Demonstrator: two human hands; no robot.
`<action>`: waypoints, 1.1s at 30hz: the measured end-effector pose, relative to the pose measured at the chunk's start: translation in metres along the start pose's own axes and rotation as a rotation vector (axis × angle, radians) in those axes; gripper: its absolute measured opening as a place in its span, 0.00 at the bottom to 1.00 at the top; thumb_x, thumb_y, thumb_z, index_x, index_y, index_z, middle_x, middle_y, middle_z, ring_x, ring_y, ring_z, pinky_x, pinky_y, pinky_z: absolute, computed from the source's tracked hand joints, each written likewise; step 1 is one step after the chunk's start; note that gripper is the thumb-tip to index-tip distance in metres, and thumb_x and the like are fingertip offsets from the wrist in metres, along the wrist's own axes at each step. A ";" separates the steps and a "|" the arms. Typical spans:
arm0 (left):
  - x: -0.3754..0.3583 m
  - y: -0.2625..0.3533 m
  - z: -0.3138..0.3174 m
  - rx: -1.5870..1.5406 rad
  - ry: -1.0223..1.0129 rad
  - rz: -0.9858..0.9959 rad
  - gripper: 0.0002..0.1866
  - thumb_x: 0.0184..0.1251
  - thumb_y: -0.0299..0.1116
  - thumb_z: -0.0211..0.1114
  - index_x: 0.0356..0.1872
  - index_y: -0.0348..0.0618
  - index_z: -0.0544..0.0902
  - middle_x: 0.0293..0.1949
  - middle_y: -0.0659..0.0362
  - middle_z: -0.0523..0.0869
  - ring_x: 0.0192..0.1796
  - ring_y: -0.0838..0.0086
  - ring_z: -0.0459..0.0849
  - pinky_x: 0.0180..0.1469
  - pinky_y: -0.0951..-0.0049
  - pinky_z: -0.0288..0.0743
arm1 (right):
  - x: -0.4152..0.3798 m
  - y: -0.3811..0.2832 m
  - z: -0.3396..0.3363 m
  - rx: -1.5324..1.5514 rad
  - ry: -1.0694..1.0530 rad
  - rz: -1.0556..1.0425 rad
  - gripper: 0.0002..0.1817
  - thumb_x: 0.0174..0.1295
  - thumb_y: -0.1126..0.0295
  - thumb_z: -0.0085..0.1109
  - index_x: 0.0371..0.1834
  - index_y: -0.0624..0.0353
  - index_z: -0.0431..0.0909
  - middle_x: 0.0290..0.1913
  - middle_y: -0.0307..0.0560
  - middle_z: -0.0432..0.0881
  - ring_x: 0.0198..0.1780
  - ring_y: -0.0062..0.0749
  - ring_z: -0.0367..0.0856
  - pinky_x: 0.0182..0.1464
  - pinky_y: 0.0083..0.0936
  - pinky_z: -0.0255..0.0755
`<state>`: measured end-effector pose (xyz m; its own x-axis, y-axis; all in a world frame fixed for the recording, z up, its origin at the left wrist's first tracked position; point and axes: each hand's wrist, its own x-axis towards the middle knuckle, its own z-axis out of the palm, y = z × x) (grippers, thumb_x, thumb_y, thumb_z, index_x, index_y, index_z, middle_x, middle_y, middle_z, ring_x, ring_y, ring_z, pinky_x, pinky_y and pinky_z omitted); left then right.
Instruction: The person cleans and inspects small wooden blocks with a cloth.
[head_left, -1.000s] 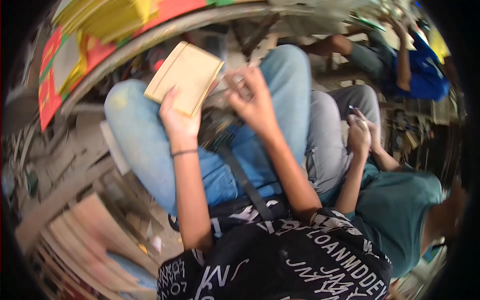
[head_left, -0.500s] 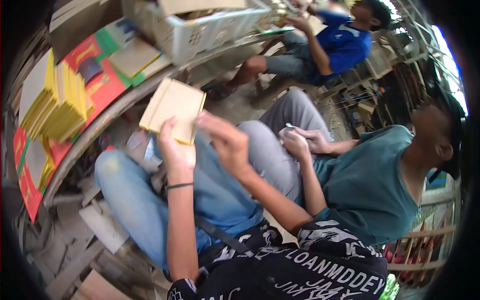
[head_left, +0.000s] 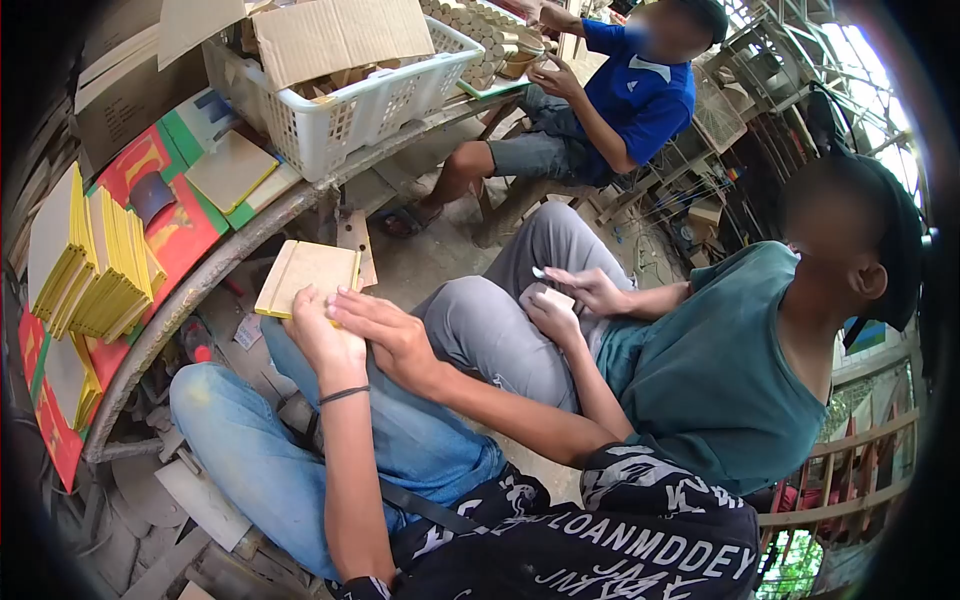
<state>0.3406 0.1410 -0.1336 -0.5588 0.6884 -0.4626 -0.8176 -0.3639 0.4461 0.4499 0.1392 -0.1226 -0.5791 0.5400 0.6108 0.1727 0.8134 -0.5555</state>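
Near the centre of the frame, the left hand (head_left: 328, 338) is gripping a tan panel (head_left: 308, 270) by its lower edge, thumb on top and the other fingers hidden beneath, probably to keep most of the upper face uncovered. The right hand (head_left: 395, 345) is lying across the left thumb at the panel's lower right corner, fingers straight and close together, perhaps to steady that corner; whether they are pinching anything, I cannot tell, since their tips are overlapping the other hand. The panel is sitting above the lap, seemingly within comfortable reach of both hands.

At the left of the frame, yellow-edged boards (head_left: 95, 260) are standing packed in a leaning pile on a red and green sheet (head_left: 190, 225), which is likely protecting them from the bench (head_left: 215, 250).

Counting: one panel is resting in the hands, one white crate (head_left: 350, 130) is standing at the upper left, and two co-workers are sitting nearby, one in teal (head_left: 715, 370) at the right, one in blue (head_left: 645, 105) at the top. The piled boards are overlapping too tightly for a fair count.
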 end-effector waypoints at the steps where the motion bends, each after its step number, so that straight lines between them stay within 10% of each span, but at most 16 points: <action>1: -0.004 0.005 0.005 0.000 0.022 -0.034 0.19 0.62 0.29 0.50 0.53 0.30 0.70 0.48 0.44 0.77 0.49 0.49 0.80 0.50 0.44 0.79 | 0.002 -0.004 -0.001 0.006 -0.002 -0.001 0.26 0.48 0.88 0.50 0.53 0.60 0.79 0.57 0.50 0.80 0.63 0.44 0.74 0.63 0.40 0.68; 14: 0.001 0.015 -0.004 -0.140 -0.062 -0.145 0.21 0.62 0.28 0.49 0.56 0.32 0.71 0.52 0.47 0.78 0.53 0.57 0.80 0.58 0.59 0.74 | 0.015 0.004 -0.013 -0.022 -0.073 0.008 0.27 0.47 0.89 0.48 0.53 0.61 0.79 0.56 0.52 0.80 0.64 0.44 0.74 0.69 0.41 0.62; 33: -0.026 0.066 -0.004 -0.157 -0.051 -0.159 0.27 0.58 0.23 0.51 0.62 0.31 0.66 0.59 0.42 0.73 0.62 0.50 0.73 0.65 0.51 0.68 | 0.024 -0.024 -0.018 -0.002 -0.201 0.001 0.33 0.45 0.91 0.44 0.58 0.60 0.76 0.60 0.56 0.76 0.63 0.47 0.74 0.68 0.37 0.65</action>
<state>0.3008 0.0964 -0.0954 -0.4168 0.7741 -0.4765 -0.9086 -0.3391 0.2438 0.4461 0.1365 -0.0847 -0.7261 0.4874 0.4849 0.1754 0.8133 -0.5548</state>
